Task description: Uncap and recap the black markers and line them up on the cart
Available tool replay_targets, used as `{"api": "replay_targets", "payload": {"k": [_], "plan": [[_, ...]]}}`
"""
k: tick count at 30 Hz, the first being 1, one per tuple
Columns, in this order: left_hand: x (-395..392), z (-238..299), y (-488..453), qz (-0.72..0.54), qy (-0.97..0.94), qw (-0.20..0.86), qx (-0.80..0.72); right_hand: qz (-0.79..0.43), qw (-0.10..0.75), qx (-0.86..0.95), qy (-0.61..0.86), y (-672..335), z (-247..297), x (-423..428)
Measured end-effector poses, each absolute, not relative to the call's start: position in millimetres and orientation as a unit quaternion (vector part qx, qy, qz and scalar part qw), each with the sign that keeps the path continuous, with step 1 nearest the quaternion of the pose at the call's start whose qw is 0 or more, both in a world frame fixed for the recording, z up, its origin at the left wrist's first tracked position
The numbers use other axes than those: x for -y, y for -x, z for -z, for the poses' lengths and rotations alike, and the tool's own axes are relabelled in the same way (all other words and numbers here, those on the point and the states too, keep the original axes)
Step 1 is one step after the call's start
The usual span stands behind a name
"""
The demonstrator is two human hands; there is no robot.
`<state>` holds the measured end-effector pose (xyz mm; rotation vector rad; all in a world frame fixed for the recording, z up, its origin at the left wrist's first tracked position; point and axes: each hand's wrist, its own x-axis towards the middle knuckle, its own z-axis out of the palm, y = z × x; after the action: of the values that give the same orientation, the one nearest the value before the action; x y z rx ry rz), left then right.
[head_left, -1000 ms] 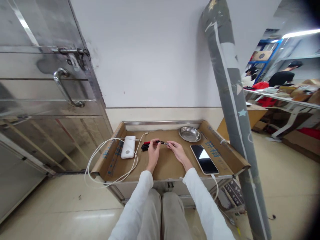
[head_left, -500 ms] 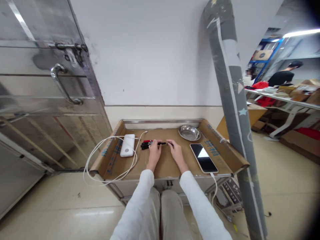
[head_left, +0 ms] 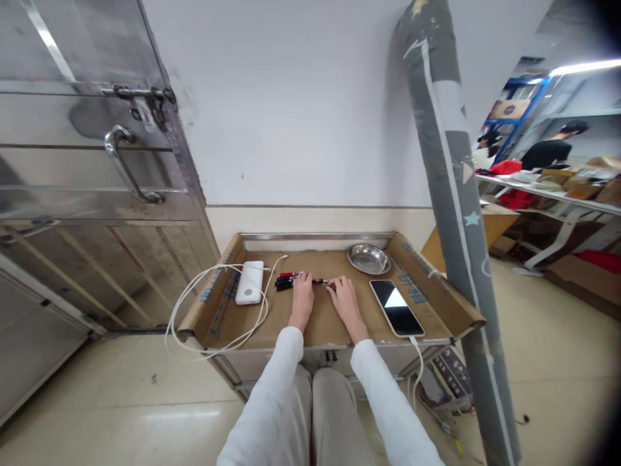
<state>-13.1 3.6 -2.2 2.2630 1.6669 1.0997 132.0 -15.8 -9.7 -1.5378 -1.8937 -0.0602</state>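
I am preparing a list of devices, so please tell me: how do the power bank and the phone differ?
The power bank is white on top, while the phone shows a dark screen with a bright reflection. The phone looks longer in this view than the power bank. The power bank's near end slants slightly left; the phone's slants right. Both lie flat on brown cardboard.

Over my feed I see one slim dark pen [head_left: 320, 281] lying roughly left to right mid-counter [head_left: 326, 323], its ends partly hidden. To its left I make out several black pens [head_left: 283, 285] bunched together, a red pen [head_left: 286, 274] along their far side.
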Motion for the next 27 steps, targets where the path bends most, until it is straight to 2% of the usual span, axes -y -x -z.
{"api": "replay_targets", "payload": {"k": [7, 17, 27], "plan": [[10.1, 0.1, 7.1, -0.323, -0.785, 0.012, -0.528, -0.027, 0.354, 0.764, 0.539, -129.3, 11.5, 7.3], [5.9, 3.7, 4.9, -0.338, -0.774, 0.023, -0.535, -0.069, 0.376, 0.773, 0.506, -132.0, 13.5, 6.2], [9.1, 5.7, 6.8, -0.347, -0.746, 0.004, -0.568, -0.061, 0.384, 0.749, 0.536, -129.6, 7.9, 12.9]]}}
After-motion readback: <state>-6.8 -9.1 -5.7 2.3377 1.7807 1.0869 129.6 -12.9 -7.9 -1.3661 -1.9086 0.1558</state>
